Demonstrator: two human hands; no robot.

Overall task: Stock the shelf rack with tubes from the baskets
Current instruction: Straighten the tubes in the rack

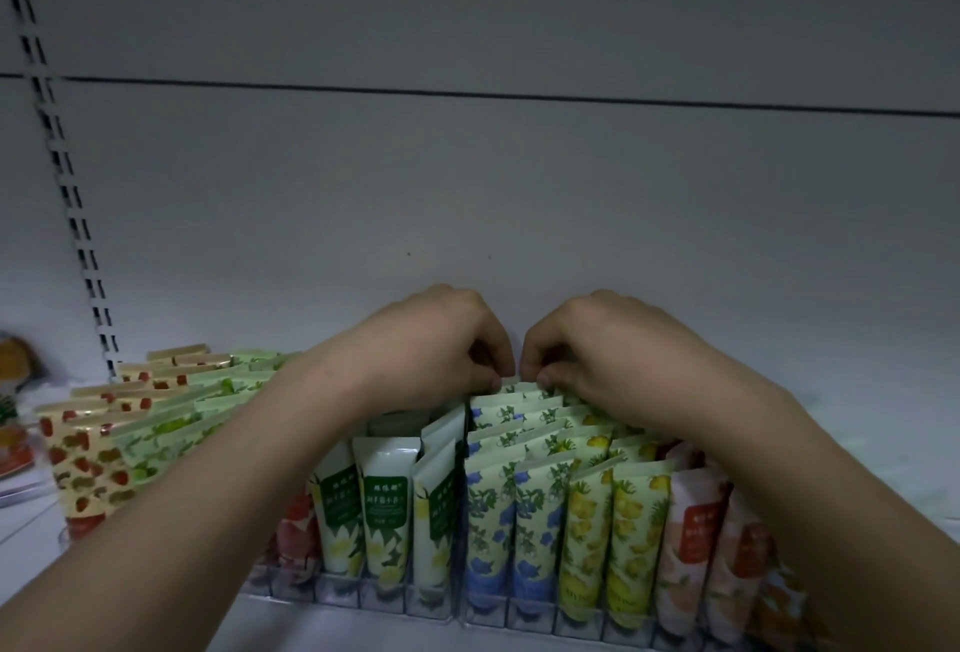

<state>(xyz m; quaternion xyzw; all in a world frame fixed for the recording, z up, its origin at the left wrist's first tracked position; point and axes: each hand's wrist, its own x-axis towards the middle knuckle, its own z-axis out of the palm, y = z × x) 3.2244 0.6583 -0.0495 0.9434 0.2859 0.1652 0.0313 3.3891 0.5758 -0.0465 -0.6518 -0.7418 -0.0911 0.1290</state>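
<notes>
Two hands at work behind the clear rack (pixel 363 599), the landmark for all below. Left hand (pixel 431 339) and right hand (pixel 597 345): reaching over the rack to its rearmost row, fingers curled, tips pinching the crimped top of a green-and-white floral tube (pixel 519 388) at the back of the blue-flower column. Stock standing in the rack, left to right: white-and-green lemon tubes (pixel 384 506), blue-flower tubes (pixel 535 511), yellow-fruit tubes (pixel 631 521), peach-pink tubes (pixel 727 542). Left of the rack: strawberry-print tubes (pixel 85 469) and green-print tubes (pixel 171 433), in rows. Step in hand, by judgement: seating or straightening a rear tube. Next move likely to call for pressing it down upright into its slot, then letting go without tipping neighbours. Not made out: whether both hands pinch one tube or two; body of the pinched tube, hidden behind front rows; baskets, out of view; reddish tubes under the left forearm, partly covered; right end of rack, cut off.
</notes>
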